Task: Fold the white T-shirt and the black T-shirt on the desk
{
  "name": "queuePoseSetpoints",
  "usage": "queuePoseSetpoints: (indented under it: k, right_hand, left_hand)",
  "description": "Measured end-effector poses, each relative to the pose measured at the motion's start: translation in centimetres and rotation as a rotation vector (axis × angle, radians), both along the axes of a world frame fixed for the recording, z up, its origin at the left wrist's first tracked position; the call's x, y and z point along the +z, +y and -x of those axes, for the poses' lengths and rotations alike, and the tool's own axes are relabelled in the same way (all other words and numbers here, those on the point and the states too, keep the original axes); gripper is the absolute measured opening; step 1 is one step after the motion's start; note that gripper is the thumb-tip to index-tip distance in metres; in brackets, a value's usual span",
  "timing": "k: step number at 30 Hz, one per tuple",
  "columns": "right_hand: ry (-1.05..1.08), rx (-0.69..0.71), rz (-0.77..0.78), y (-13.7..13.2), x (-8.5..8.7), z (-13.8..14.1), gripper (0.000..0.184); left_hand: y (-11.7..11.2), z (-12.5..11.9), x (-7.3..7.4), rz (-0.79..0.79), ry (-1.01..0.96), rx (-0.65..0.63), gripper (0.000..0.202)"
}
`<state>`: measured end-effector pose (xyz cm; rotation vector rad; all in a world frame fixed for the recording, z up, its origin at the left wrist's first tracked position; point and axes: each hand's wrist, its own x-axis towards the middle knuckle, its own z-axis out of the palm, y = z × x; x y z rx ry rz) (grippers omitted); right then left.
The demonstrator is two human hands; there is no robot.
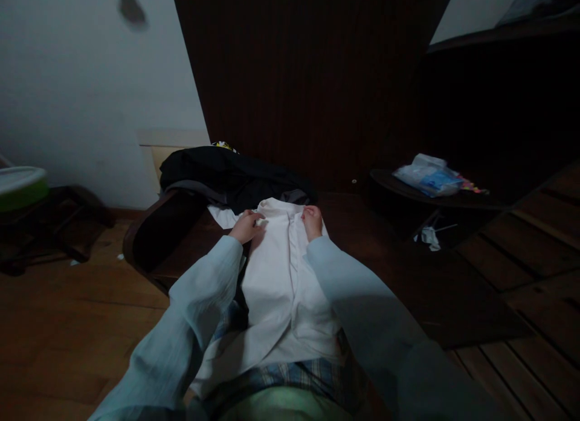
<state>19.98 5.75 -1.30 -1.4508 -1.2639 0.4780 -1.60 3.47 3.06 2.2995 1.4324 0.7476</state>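
A white collared shirt (pixel 272 276) lies front side up, its collar at the far end and its lower part draped toward my lap. My left hand (pixel 247 226) is closed on the shirt at the left shoulder, beside the collar. On the opposite shoulder, my right hand (pixel 312 221) pinches the cloth with curled fingers. A white sleeve (pixel 223 216) sticks out to the left past my left hand. Just beyond the collar lies a heap of black clothing (pixel 244 173).
The dark wooden surface (pixel 353 246) under the shirt has a rounded left end. To the right, a dark shelf (pixel 385 180) carries a plastic packet (pixel 430 174). At far left, a green tub (pixel 22 191) stands on a dark stool (pixel 58 218). Dark panelling rises behind.
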Motion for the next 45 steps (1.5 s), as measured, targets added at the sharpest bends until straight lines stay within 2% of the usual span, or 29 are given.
queuePoseSetpoints:
  k: [2, 4, 6, 10, 12, 16, 20, 23, 29, 32, 36, 42, 45]
  right_hand:
    - [0.091, -0.054, 0.052, -0.1, 0.0, 0.4, 0.018]
    - [0.108, -0.060, 0.080, -0.3, 0.2, 0.8, 0.012]
    - [0.061, -0.019, 0.104, -0.5, 0.6, 1.0, 0.008]
    - [-0.010, 0.210, 0.257, -0.5, 1.7, 0.0, 0.009]
    - [-0.092, 0.259, 0.292, -0.6, 2.4, -0.7, 0.016]
    - [-0.500, 0.198, 0.286, -1.2, 3.2, -1.0, 0.030]
    - [-0.681, 0.145, 0.363, -1.7, 3.4, -0.2, 0.022]
    - [-0.682, 0.117, 0.345, -2.0, 3.6, 0.1, 0.016]
    - [-0.542, -0.053, 0.128, -2.5, 4.4, 0.4, 0.022]
    - [-0.535, -0.017, 0.112, -2.6, 4.3, 0.9, 0.021]
    - [-0.534, 0.005, 0.135, -2.6, 3.8, 1.3, 0.020]
    - [-0.514, -0.017, 0.150, -2.4, 3.3, 1.2, 0.022]
    - [-0.511, -0.026, 0.176, -2.3, 3.0, 1.1, 0.022]
  left_hand:
    - [-1.4, -1.4, 0.7, 0.055, 0.118, -0.139, 0.024]
    - [-3.3, -3.5, 0.6, 0.024, 0.195, -0.249, 0.022]
    - [-5.0, -5.4, -0.3, -0.078, 0.221, -0.254, 0.025]
    - [-6.7, -7.4, -2.9, -0.195, 0.211, -0.197, 0.035]
    - [-6.7, -7.4, -3.7, -0.200, 0.212, -0.202, 0.038]
    - [-6.5, -7.2, -4.1, -0.198, 0.220, -0.212, 0.043]
    - [-6.7, -7.3, -4.0, -0.199, 0.240, -0.203, 0.045]
    - [-6.9, -7.3, -3.9, -0.184, 0.243, -0.199, 0.049]
    - [-7.0, -7.2, -3.5, -0.173, 0.216, -0.216, 0.050]
    - [-7.0, -7.2, -3.3, -0.151, 0.264, -0.216, 0.047]
    - [-7.1, -7.2, -3.0, -0.109, 0.265, -0.216, 0.054]
    - [-7.0, -7.0, -2.6, -0.108, 0.046, -0.227, 0.068]
    - [-7.0, -6.8, -2.4, -0.052, -0.108, -0.288, 0.052]
